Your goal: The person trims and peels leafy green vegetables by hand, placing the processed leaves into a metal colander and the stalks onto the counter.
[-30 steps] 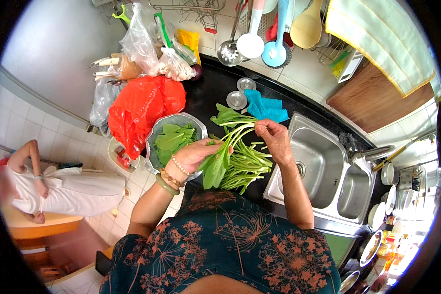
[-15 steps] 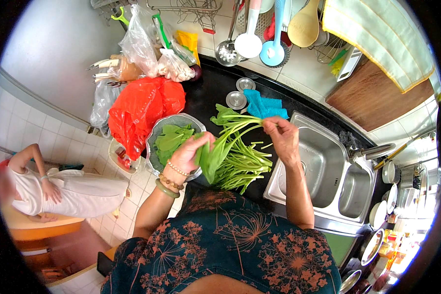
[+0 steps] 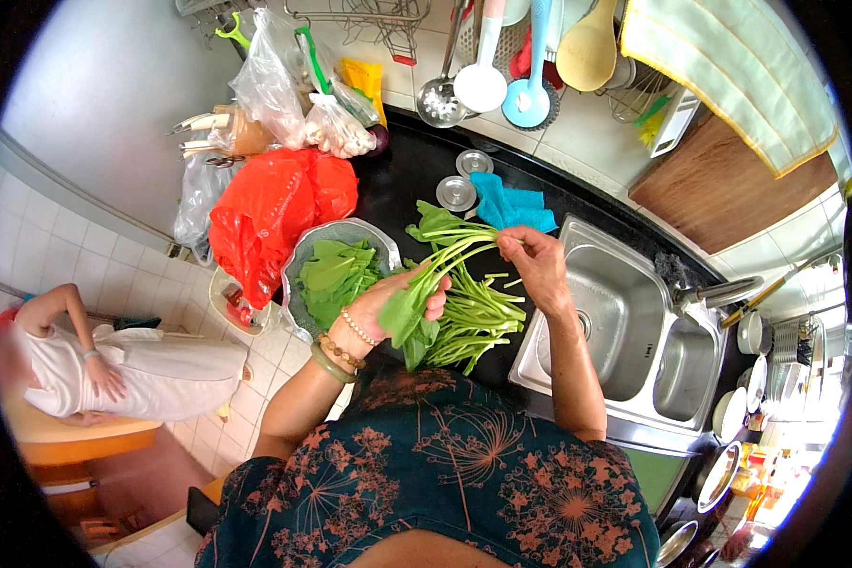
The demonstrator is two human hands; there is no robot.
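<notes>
A small bunch of leafy green stalks (image 3: pixel 456 244) stretches between my hands above the dark counter. My right hand (image 3: pixel 540 270) pinches the cut stem ends. My left hand (image 3: pixel 388 305), with beads and a bangle on its wrist, curls round the stalks near their leaves; some of its fingers are hidden behind a leaf. Below and to the right of that hand lies a pile of more green stalks (image 3: pixel 483 322). Just left of it, a clear bowl (image 3: pixel 298 317) holds loose green leaves (image 3: pixel 336 275).
A double steel sink (image 3: pixel 615 293) is to my right, with a blue cloth (image 3: pixel 513 202) and two metal discs (image 3: pixel 456 193) behind the pile. A red plastic bag (image 3: pixel 275 204) sits behind the bowl. Utensils hang along the back wall. Far left, another person (image 3: pixel 133 369) is present.
My left hand has moved right, from the bowl's edge to the stalks, and its fingers now wrap them. My right hand has shifted slightly left, still pinching the stems.
</notes>
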